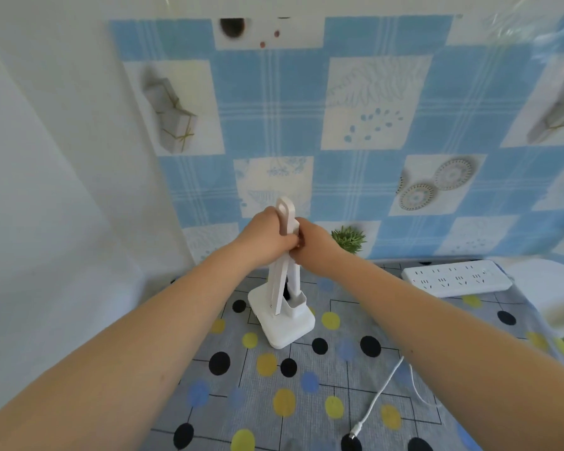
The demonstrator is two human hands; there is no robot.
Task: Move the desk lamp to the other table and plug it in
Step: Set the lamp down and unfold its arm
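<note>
While gripped: slim white plastic lamp [284, 271].

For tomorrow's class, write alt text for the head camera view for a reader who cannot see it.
Both hands, left hand and right hand, grip the folded arm of a white desk lamp standing on a dotted tablecloth. Its cable lies loose, unplugged, and a white power strip sits at the right.

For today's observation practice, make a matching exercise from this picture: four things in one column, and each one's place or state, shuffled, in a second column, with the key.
Things:
1. desk lamp
2. power strip
3. cable plug
4. left hand

Places or states:
A. lies loose on the cloth, near right
B. grips the lamp's folded arm
C. stands upright on the dotted cloth
D. lies at the table's far right, nothing plugged in

Pairs: 1-C, 2-D, 3-A, 4-B
</note>
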